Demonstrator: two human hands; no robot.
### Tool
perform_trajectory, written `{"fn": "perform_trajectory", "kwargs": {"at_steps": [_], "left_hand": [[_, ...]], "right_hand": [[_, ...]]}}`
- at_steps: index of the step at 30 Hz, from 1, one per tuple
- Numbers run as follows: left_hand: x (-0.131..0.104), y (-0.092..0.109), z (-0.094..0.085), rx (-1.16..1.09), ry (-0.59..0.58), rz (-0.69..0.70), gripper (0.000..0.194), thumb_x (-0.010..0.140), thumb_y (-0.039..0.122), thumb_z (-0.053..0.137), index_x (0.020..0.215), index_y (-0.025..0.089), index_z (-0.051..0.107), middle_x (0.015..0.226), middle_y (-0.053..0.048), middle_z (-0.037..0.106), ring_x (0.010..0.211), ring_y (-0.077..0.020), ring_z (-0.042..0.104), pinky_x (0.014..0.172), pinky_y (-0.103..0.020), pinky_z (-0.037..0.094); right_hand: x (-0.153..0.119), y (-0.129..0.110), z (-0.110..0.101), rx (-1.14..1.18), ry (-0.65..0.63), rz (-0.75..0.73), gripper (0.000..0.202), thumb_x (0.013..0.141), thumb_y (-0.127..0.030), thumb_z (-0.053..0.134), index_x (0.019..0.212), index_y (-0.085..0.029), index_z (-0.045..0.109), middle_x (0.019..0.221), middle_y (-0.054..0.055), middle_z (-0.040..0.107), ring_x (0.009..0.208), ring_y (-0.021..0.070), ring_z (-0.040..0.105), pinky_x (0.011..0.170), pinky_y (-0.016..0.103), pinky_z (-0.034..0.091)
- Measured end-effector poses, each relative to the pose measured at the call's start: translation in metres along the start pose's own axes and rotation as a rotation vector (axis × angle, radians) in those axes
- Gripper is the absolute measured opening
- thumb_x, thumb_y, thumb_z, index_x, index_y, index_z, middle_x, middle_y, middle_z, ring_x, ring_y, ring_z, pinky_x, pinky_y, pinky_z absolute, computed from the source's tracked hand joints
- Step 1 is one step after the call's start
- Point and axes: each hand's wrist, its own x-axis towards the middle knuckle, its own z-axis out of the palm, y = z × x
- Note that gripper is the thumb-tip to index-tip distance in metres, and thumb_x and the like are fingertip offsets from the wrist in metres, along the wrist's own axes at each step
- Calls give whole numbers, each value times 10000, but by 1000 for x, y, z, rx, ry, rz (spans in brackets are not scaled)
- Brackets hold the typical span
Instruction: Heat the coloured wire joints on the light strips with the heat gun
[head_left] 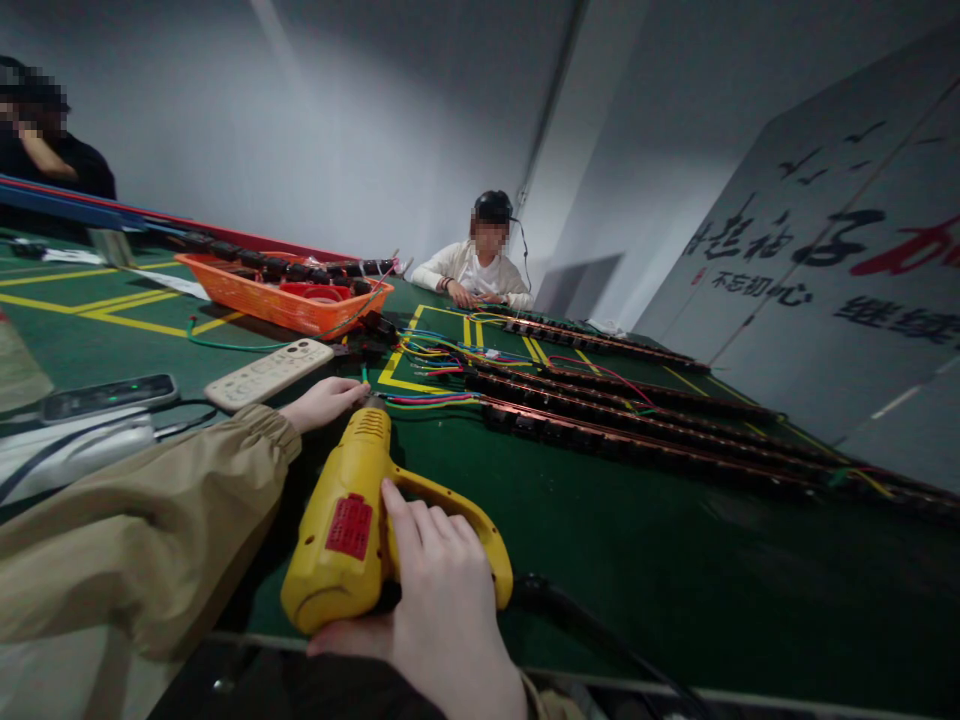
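Observation:
My right hand (442,580) is wrapped around the handle of a yellow heat gun (341,540), which has a red label on its side. Its nozzle points away from me, toward the fingertips of my left hand (326,403). Those fingers are pinched together on a green wire (365,374) that sticks up just past the nozzle. Several coloured wires (439,401) run from that spot to a long black strip with copper bars (570,430). The nozzle partly hides where they end.
An orange basket (277,305) with black parts stands at the back left. Nearer lie a beige power strip (268,373), a dark device (109,397) and a white box (82,450). More strips (675,400) cross the green table's right side. A person (480,260) sits opposite; another (52,150) is far left.

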Motion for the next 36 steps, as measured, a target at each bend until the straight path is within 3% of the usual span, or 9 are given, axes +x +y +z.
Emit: {"fn": "perform_trajectory", "kwargs": {"at_steps": [2,3,7,11,17,22,36], "left_hand": [[1,-2,1,-14,-28,16,549,716,683,439,643,157,576,583,-3,532,556,-134,474,535,-250,372],[1,-2,1,-23,-36,20,550,706,690,432,640,161,566,589,-6,532,550,-132,470,534,-251,374],[-1,2,1,-35,-37,4,529,695,689,430,615,175,529,587,-5,516,540,-131,469,525,-251,378],[-1,1,0,-25,-38,16,518,708,679,427,610,180,524,571,0,504,534,-130,465,511,-246,371],[1,-6,0,-15,-45,32,487,740,643,437,629,179,538,569,3,505,537,-129,474,511,-240,366],[0,-4,-1,1,-64,40,499,743,652,420,637,178,534,574,5,507,538,-127,475,523,-240,369],[2,-7,1,-42,-42,24,502,720,661,451,625,177,547,573,-5,513,536,-131,467,504,-242,367]], "right_hand": [[-2,8,-4,-58,1,-8,736,763,-473,592,1396,-214,319,1069,63,596,917,240,553,827,414,428],[-3,13,-6,-77,15,-11,750,757,-478,601,1398,-212,316,1069,65,598,915,239,556,819,406,432],[-7,30,-9,-102,116,-15,1047,564,-810,568,1366,-166,376,1032,89,624,870,248,582,791,394,444],[-13,46,-13,-151,204,19,1122,503,-910,449,1339,-162,421,1029,99,641,864,254,605,765,379,443],[-22,63,-17,-310,269,115,1051,581,-874,443,1348,-156,407,1095,103,626,927,269,593,793,380,429],[-22,65,-16,-376,317,130,1031,598,-865,440,1322,-131,427,992,103,632,830,249,589,730,369,428],[-20,64,-19,-301,244,173,1043,583,-818,543,1354,-133,385,1051,113,625,905,270,596,795,399,458]]}}
